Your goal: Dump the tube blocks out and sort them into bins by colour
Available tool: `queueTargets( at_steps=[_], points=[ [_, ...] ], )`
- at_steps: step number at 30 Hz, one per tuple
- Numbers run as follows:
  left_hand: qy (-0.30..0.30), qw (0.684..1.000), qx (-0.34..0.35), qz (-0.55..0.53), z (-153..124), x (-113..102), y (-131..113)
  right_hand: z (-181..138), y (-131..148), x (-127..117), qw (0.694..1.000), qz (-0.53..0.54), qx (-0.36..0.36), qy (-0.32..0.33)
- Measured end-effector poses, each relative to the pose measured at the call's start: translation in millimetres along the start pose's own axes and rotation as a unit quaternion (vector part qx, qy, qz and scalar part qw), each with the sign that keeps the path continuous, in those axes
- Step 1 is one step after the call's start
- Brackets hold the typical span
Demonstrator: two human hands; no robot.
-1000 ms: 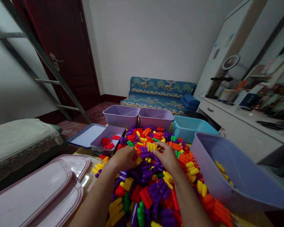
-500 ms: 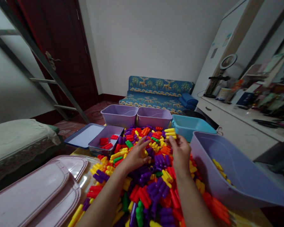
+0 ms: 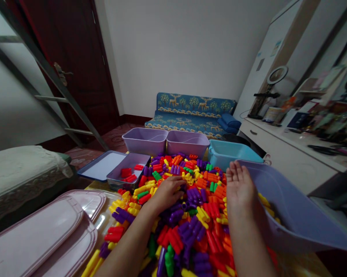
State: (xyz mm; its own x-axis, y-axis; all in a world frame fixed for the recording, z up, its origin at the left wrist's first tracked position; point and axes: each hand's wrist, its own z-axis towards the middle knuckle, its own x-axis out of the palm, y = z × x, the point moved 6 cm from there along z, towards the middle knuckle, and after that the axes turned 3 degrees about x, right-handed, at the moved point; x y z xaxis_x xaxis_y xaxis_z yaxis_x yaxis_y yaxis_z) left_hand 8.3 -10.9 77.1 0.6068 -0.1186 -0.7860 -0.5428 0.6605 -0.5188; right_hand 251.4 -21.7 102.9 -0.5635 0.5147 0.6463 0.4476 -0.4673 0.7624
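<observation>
My left hand rests low over the middle of a heap of plastic tube-shaped building blocks, in red, yellow, purple, green and orange. Its fingers are bent and apart from the thumb, at some purple and yellow blocks; no held block shows. Farther right, my right hand is open, palm turned up and fingers stretched, with no block in it. It is by the near-left rim of a large purple bin, and yellow blocks lie inside that bin.
Two purple bins and a blue bin line the back of the table. A shallow box with red blocks stands at left, beside a tray-like lid. Pink lids lie at front left. A white dresser stands right.
My right hand has moved right from the heap to the purple bin's rim, and the yellow blocks it held are gone from it. My left hand has sunk slightly, its fingers more bent.
</observation>
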Motion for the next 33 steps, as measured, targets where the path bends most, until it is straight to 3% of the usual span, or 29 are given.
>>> queueTargets(
  at_steps=[3, 6, 8, 10, 13, 15, 18, 23, 28, 33],
  points=[
    [-0.004, 1.0, 0.001, -0.006, -1, 1, 1, 3, -13, 5, 0.991, -0.118, 0.032, 0.047],
    [-0.008, 1.0, 0.004, -0.007, -1, 1, 2, 7, -25, 8, 0.953, -0.286, -0.021, 0.1],
    [-0.009, 1.0, 0.004, -0.008, -2, 1, 2, 9, -33, 9, 0.892, -0.423, -0.089, 0.132],
    [-0.01, 1.0, 0.002, -0.009, -2, 1, 2, 6, -41, 8, 0.805, -0.554, -0.15, 0.152],
    [-0.007, 1.0, 0.001, -0.01, -1, 1, 2, 0, -51, 5, 0.686, -0.686, -0.175, 0.166],
    [-0.007, 1.0, 0.001, -0.011, -1, 2, 3, -6, -54, 6, 0.636, -0.728, -0.173, 0.189],
    [-0.014, 1.0, -0.003, -0.01, -1, 1, 4, -18, -54, 17, 0.59, -0.751, -0.181, 0.235],
    [-0.017, 1.0, -0.008, -0.004, -1, 1, 4, -33, -56, 33, 0.573, -0.754, -0.164, 0.277],
    [-0.031, 0.999, -0.022, 0.005, -2, 5, 10, -48, -64, 41, 0.611, -0.709, -0.107, 0.336],
    [-0.043, 0.997, -0.061, 0.005, -2, 4, 13, -56, -65, 47, 0.649, -0.667, -0.088, 0.355]
  ],
)
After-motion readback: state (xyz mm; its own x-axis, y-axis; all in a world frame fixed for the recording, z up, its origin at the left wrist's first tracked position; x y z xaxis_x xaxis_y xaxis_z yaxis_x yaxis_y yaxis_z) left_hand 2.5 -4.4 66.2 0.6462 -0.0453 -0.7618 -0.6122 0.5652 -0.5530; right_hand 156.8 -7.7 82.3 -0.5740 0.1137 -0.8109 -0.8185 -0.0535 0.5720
